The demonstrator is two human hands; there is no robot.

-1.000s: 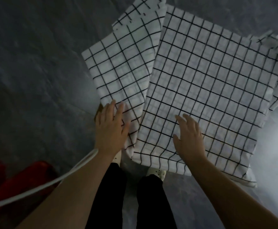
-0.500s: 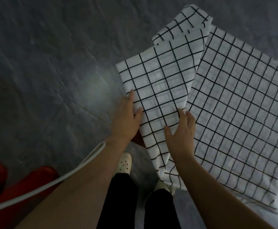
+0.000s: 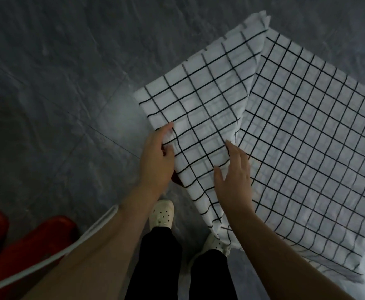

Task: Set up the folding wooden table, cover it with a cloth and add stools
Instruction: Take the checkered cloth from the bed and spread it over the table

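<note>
Your left hand (image 3: 157,161) pinches the edge of the checked cloth (image 3: 307,137), thumb on top. Your right hand (image 3: 234,180), fingers straight and spread, holds nothing and lies against the hanging flap just beside it. The cloth drapes over the worktop (image 3: 175,178), which shows only a dark corner under your left hand. Left of your forearm, a white cable (image 3: 47,263) crosses red shapes (image 3: 36,241) on the grey floor (image 3: 58,83).

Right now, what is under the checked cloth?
Only a small dark red-brown corner shows under the checked cloth, beside the left hand. The cloth covers everything else, so the surface beneath cannot be seen.
</note>
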